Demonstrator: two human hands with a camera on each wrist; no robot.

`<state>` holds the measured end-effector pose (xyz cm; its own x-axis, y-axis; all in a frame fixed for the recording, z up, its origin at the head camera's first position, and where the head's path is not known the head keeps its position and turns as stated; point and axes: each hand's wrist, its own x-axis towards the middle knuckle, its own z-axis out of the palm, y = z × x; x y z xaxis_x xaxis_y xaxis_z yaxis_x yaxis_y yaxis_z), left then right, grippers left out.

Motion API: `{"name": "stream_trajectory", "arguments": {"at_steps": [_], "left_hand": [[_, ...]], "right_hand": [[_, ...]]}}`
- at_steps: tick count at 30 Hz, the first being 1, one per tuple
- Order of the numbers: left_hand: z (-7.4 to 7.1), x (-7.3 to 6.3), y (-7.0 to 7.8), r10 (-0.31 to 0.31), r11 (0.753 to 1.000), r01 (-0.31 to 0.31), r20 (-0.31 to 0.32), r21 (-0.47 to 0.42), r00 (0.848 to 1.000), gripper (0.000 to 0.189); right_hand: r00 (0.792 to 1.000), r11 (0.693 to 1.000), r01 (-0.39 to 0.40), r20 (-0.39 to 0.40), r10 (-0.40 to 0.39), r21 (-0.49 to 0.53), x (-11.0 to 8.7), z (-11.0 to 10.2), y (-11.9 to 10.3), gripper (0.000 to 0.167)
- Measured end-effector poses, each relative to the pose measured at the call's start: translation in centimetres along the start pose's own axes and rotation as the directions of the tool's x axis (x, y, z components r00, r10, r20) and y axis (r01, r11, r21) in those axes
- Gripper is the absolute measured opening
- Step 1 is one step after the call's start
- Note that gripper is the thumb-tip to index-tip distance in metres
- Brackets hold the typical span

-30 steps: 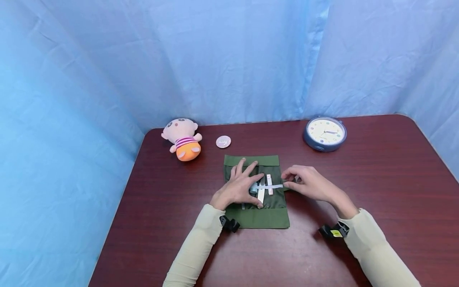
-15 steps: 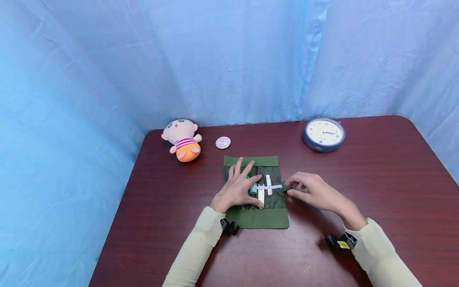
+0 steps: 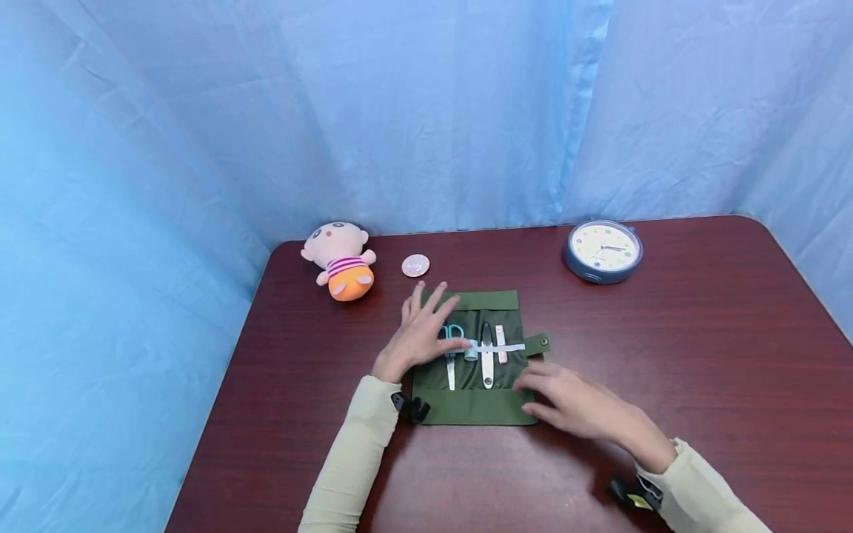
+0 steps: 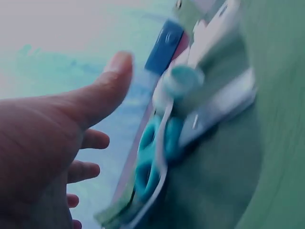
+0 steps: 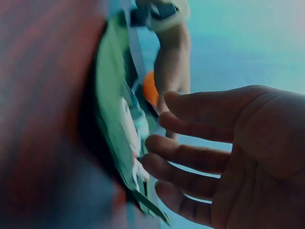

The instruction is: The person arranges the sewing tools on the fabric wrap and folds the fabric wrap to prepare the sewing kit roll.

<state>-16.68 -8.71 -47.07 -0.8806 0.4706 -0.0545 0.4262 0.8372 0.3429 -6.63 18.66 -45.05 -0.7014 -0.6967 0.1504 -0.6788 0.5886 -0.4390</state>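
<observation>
A green fabric sewing pouch [image 3: 476, 409] lies unfolded on the table. A pale elastic band holds teal-handled scissors [image 3: 451, 372], a light blue spool-like cylinder [image 3: 471, 352], a white tool with a black end [image 3: 488, 370] and a slim white piece [image 3: 501, 345] across it. My left hand [image 3: 415, 339] spreads over the pouch's left side, its thumb above the scissors; in the left wrist view the scissors' handles [image 4: 147, 164] show beside that thumb. By the lower right edge hovers my right hand [image 3: 583, 403], fingers loosely bent and holding nothing. The snap tab [image 3: 538, 343] sticks out rightward.
A plush toy [image 3: 343, 263] lies at the back left, near a small round pale disc [image 3: 416, 265]. The blue alarm clock [image 3: 603, 252] rests at the back right. Blue curtains [image 3: 426, 111] hang behind the dark red wooden table [image 3: 700, 311].
My left hand has shifted left, uncovering the scissors and spool. My right hand has let go of the snap tab and moved down toward the pouch's lower right corner.
</observation>
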Motion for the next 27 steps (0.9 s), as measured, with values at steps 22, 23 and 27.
{"name": "stream_trajectory", "arguments": {"at_steps": [22,23,27], "left_hand": [[-0.4,0.0,-5.7,0.024,0.993,-0.014,0.087,-0.113,0.996,0.056],[-0.4,0.0,-5.7,0.02,0.994,-0.01,0.093,-0.105,0.995,0.057],[-0.2,-0.3,-5.9,0.014,0.995,-0.004,0.103,-0.096,0.995,0.06]], "right_hand": [[0.991,0.951,-0.014,0.123,0.055,-0.31,-3.6,3.2,-3.1,0.064],[0.991,0.95,-0.019,0.121,0.059,-0.313,-3.7,3.2,-3.1,0.065],[0.994,0.943,-0.036,0.084,0.067,-0.332,-4.0,3.4,-2.8,0.067]]}}
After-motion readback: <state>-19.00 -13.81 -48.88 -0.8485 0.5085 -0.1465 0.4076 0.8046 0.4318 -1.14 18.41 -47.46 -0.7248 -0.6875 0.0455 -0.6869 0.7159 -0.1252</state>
